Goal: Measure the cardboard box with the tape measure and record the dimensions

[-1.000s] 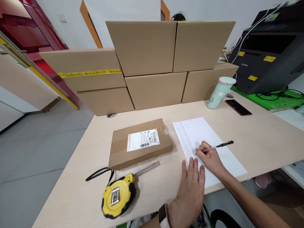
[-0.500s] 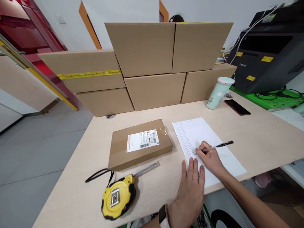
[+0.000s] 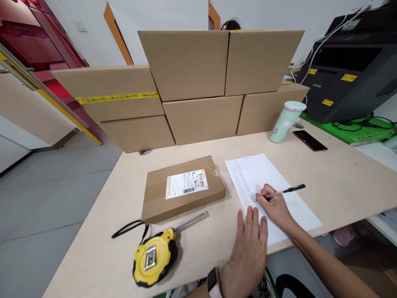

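A black and clear pen [image 3: 290, 189] is pinched in my right hand [image 3: 274, 207], its tip down on a white sheet of paper [image 3: 287, 211] with columns of small handwriting along the left side. My left hand [image 3: 249, 248] lies flat with fingers stretched out, over the lower left edge of the sheet and the table. Left of the paper rests a flat cardboard box [image 3: 156, 192] bearing a white shipping label [image 3: 186, 183]. In front of that box is a yellow and black tape measure [image 3: 155, 256], a short length of its blade out and a black wrist strap attached.
Stacked cardboard boxes [image 3: 201, 118] form a wall along the back of the table [image 3: 102, 231]. A mint tumbler [image 3: 285, 122] and a phone [image 3: 310, 140] stand and lie at back right. Beyond them is a black printer [image 3: 347, 78]. Behind the boxes shows the top of a person's head [image 3: 231, 25].
Almost nothing differs. My right hand still holds the pen at nearly the same spot on the paper, and my left hand stays flat.
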Demonstrator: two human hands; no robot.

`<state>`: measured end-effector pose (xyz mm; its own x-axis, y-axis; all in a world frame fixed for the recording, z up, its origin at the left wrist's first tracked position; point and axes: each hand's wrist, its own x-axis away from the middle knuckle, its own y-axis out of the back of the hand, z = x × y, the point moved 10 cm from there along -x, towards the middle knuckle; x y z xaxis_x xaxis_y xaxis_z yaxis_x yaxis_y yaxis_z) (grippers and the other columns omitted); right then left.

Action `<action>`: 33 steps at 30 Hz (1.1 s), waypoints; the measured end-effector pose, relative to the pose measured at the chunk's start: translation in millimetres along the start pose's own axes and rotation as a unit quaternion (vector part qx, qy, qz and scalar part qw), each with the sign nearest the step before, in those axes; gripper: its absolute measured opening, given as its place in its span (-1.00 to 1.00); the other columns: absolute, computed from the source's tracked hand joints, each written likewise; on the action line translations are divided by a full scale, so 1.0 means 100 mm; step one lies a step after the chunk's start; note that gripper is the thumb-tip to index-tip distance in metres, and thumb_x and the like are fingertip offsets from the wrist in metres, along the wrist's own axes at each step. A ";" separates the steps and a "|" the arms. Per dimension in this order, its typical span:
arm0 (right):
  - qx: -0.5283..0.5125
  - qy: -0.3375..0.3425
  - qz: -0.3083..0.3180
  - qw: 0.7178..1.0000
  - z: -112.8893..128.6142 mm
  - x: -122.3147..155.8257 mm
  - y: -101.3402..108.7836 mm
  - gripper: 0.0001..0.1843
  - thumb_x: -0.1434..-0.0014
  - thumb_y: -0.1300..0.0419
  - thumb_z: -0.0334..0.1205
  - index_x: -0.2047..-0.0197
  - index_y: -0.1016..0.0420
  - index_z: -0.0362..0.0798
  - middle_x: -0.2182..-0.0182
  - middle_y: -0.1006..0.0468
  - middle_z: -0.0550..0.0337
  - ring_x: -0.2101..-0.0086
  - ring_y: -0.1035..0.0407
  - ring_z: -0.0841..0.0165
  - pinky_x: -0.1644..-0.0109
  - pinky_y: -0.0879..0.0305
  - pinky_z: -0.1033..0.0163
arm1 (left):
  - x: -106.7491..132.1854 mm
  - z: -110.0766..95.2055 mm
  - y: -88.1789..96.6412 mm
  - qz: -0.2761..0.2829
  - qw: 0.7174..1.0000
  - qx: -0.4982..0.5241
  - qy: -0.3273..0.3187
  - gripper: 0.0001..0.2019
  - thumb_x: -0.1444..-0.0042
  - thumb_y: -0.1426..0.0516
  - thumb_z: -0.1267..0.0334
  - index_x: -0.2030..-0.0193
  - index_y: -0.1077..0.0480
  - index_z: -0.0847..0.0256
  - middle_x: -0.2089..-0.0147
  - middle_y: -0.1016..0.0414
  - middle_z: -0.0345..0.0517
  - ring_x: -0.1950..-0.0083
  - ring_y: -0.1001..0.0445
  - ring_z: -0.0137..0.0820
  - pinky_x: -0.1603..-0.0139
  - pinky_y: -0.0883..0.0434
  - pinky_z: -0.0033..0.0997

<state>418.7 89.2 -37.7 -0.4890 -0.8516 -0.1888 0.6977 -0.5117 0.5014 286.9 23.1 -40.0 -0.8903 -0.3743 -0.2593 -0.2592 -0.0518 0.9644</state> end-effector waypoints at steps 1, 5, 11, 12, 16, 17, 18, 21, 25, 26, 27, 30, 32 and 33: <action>0.000 0.000 0.002 1.000 0.00 0.00 0.00 -0.74 -0.09 -0.12 -0.20 0.55 -0.12 0.05 0.63 -0.15 0.40 0.59 -0.13 0.44 0.50 -0.06 0.31 | 0.00 0.00 0.00 -0.001 1.000 0.000 -0.001 -0.36 -0.25 -0.01 0.17 -0.35 -0.03 0.60 -0.42 0.04 0.46 -0.45 0.16 0.19 -0.38 0.08 0.27; 0.000 0.000 0.001 1.000 0.00 0.01 0.01 -0.75 -0.08 -0.11 -0.21 0.56 -0.12 0.05 0.63 -0.15 0.40 0.60 -0.13 0.44 0.50 -0.06 0.31 | 0.01 0.00 -0.01 -0.005 1.000 0.000 -0.002 -0.35 -0.24 -0.01 0.16 -0.35 -0.03 0.60 -0.42 0.03 0.46 -0.45 0.15 0.19 -0.38 0.08 0.27; 0.001 -0.002 -0.001 1.000 0.01 0.00 0.01 -0.74 -0.07 -0.11 -0.21 0.57 -0.11 0.05 0.64 -0.14 0.40 0.60 -0.13 0.44 0.51 -0.06 0.30 | 0.00 0.00 -0.01 -0.005 1.000 -0.002 0.003 -0.34 -0.24 -0.02 0.15 -0.35 -0.02 0.59 -0.42 0.03 0.45 -0.45 0.16 0.19 -0.38 0.07 0.27; 0.002 -0.002 0.000 1.000 0.00 0.00 0.01 -0.73 -0.08 -0.11 -0.21 0.57 -0.11 0.05 0.63 -0.15 0.40 0.60 -0.13 0.44 0.51 -0.07 0.30 | 0.00 0.00 -0.01 -0.003 1.000 -0.001 0.002 -0.33 -0.24 -0.02 0.14 -0.35 -0.02 0.59 -0.42 0.03 0.45 -0.45 0.17 0.19 -0.38 0.07 0.27; 0.002 -0.002 -0.002 1.000 0.00 -0.01 0.01 -0.73 -0.09 -0.11 -0.20 0.57 -0.11 0.05 0.63 -0.15 0.39 0.59 -0.14 0.44 0.50 -0.08 0.30 | 0.00 0.00 0.00 0.000 1.000 -0.004 0.000 -0.31 -0.23 -0.03 0.11 -0.35 -0.02 0.59 -0.42 0.03 0.45 -0.45 0.17 0.19 -0.38 0.09 0.27; 0.003 -0.001 -0.004 1.000 -0.01 -0.01 0.01 -0.73 -0.09 -0.11 -0.19 0.57 -0.11 0.05 0.63 -0.15 0.39 0.59 -0.14 0.44 0.50 -0.08 0.30 | 0.00 0.00 0.00 0.000 1.000 -0.005 -0.001 -0.32 -0.23 -0.03 0.12 -0.35 -0.02 0.59 -0.42 0.03 0.45 -0.45 0.17 0.20 -0.38 0.09 0.27; 0.003 -0.001 -0.006 1.000 -0.01 -0.01 0.02 -0.73 -0.09 -0.11 -0.19 0.57 -0.11 0.05 0.63 -0.15 0.39 0.59 -0.14 0.44 0.49 -0.08 0.30 | 0.00 0.00 0.01 0.000 1.000 -0.006 -0.001 -0.32 -0.23 -0.03 0.12 -0.35 -0.03 0.60 -0.42 0.03 0.45 -0.45 0.17 0.20 -0.38 0.10 0.27; 0.004 -0.001 -0.008 1.000 -0.01 -0.01 0.02 -0.73 -0.09 -0.12 -0.19 0.57 -0.12 0.05 0.63 -0.15 0.39 0.58 -0.13 0.43 0.49 -0.07 0.30 | 0.00 0.00 0.01 -0.002 1.000 -0.011 -0.001 -0.35 -0.24 -0.02 0.14 -0.34 -0.04 0.59 -0.42 0.02 0.45 -0.45 0.16 0.19 -0.38 0.11 0.27; 0.002 -0.002 -0.007 1.000 0.00 -0.01 0.02 -0.73 -0.08 -0.12 -0.20 0.57 -0.11 0.05 0.64 -0.14 0.39 0.60 -0.12 0.44 0.51 -0.06 0.30 | 0.00 -0.01 0.02 -0.004 1.000 -0.012 -0.004 -0.36 -0.25 0.00 0.14 -0.34 -0.05 0.59 -0.42 0.01 0.45 -0.45 0.15 0.18 -0.37 0.09 0.26; 0.002 -0.002 -0.008 1.000 0.01 -0.01 0.02 -0.73 -0.07 -0.12 -0.20 0.57 -0.11 0.05 0.64 -0.15 0.39 0.60 -0.12 0.44 0.51 -0.06 0.31 | 0.00 -0.01 0.02 -0.005 1.000 -0.012 -0.003 -0.36 -0.25 0.00 0.15 -0.34 -0.05 0.59 -0.42 0.01 0.45 -0.45 0.15 0.18 -0.37 0.08 0.26; 0.001 -0.002 -0.008 1.000 0.01 -0.02 0.03 -0.74 -0.06 -0.12 -0.20 0.57 -0.11 0.05 0.64 -0.15 0.39 0.60 -0.12 0.44 0.51 -0.06 0.31 | 0.00 -0.01 0.02 -0.007 1.000 -0.013 -0.002 -0.36 -0.24 -0.01 0.15 -0.34 -0.05 0.59 -0.42 0.01 0.45 -0.45 0.14 0.18 -0.37 0.07 0.26; -0.001 -0.003 -0.012 1.000 0.01 -0.02 0.04 -0.74 -0.05 -0.12 -0.21 0.58 -0.11 0.05 0.65 -0.13 0.40 0.60 -0.11 0.44 0.53 -0.05 0.31 | 0.00 0.00 0.02 -0.008 1.000 -0.012 -0.001 -0.35 -0.23 -0.02 0.14 -0.34 -0.05 0.58 -0.42 0.02 0.45 -0.45 0.15 0.19 -0.37 0.07 0.26; -0.001 -0.004 -0.017 1.000 0.01 -0.02 0.06 -0.73 -0.05 -0.12 -0.21 0.58 -0.11 0.05 0.65 -0.13 0.39 0.60 -0.10 0.44 0.53 -0.05 0.31 | 0.00 0.00 0.02 -0.008 1.000 -0.009 -0.001 -0.36 -0.23 -0.02 0.16 -0.34 -0.05 0.58 -0.42 0.01 0.44 -0.45 0.14 0.18 -0.37 0.05 0.26; -0.001 -0.004 -0.020 1.000 0.01 -0.01 0.06 -0.73 -0.06 -0.12 -0.21 0.58 -0.11 0.05 0.65 -0.14 0.39 0.60 -0.10 0.44 0.53 -0.05 0.31 | 0.00 0.00 0.02 -0.008 1.000 -0.007 -0.002 -0.36 -0.23 -0.01 0.17 -0.35 -0.04 0.58 -0.42 0.01 0.44 -0.45 0.14 0.17 -0.37 0.04 0.25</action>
<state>423.3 87.3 -33.3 -0.5205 -0.8300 -0.2007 0.6790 -0.5448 0.4921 286.7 22.6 -38.3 -0.8878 -0.3694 -0.2745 -0.2675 -0.0710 0.9609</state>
